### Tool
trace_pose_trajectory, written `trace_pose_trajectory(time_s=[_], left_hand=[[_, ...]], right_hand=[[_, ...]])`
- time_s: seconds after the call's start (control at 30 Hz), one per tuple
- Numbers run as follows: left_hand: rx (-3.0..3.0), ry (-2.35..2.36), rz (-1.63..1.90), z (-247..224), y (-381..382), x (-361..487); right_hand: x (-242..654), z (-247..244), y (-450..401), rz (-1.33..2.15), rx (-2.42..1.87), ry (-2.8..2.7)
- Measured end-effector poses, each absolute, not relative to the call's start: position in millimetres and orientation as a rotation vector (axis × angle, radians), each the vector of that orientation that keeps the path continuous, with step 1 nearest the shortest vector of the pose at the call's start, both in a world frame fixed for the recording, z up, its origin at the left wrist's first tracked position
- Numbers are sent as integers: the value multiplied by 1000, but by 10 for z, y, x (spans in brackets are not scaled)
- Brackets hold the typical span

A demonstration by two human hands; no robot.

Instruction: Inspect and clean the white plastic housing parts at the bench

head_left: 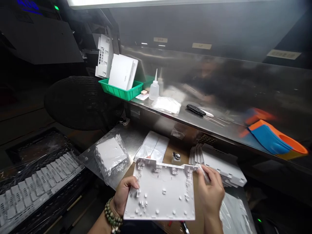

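A white plastic housing panel (168,185) is held up over the bench, its inner side with small clips and posts facing me. My left hand (125,193) grips its left edge, the thumb lying on the inner face; beads circle that wrist. At the panel's upper right corner, my right hand (211,183) pinches a small white cloth or wipe (204,172) against the edge. Behind the panel stands a small metal-topped bottle (176,157). More white panels (219,162) are stacked to the right, beyond my right hand.
Bagged white parts (110,154) lie on the bench's left. On the shelf (170,116) are a green tray (122,92), a squeeze bottle (154,90), white cloths (167,104), thin tools (196,110) and a blue-orange holder (273,138). A crate (41,195) of parts stands lower left.
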State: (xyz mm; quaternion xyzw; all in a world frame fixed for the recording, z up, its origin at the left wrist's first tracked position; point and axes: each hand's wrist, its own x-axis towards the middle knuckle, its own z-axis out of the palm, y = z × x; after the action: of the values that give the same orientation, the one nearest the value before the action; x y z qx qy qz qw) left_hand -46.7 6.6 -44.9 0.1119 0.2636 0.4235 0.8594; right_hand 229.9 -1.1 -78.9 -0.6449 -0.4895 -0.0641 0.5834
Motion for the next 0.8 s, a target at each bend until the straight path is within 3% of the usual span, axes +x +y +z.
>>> trace_pose_trajectory(time_s=[0.3, 0.8], left_hand=[[615, 754, 995, -421, -73, -29], [800, 775, 1069, -498, -144, 153]], right_hand=[[1420, -328, -189, 86, -1248, -1321], [1386, -418, -220, 121, -1248, -1361]])
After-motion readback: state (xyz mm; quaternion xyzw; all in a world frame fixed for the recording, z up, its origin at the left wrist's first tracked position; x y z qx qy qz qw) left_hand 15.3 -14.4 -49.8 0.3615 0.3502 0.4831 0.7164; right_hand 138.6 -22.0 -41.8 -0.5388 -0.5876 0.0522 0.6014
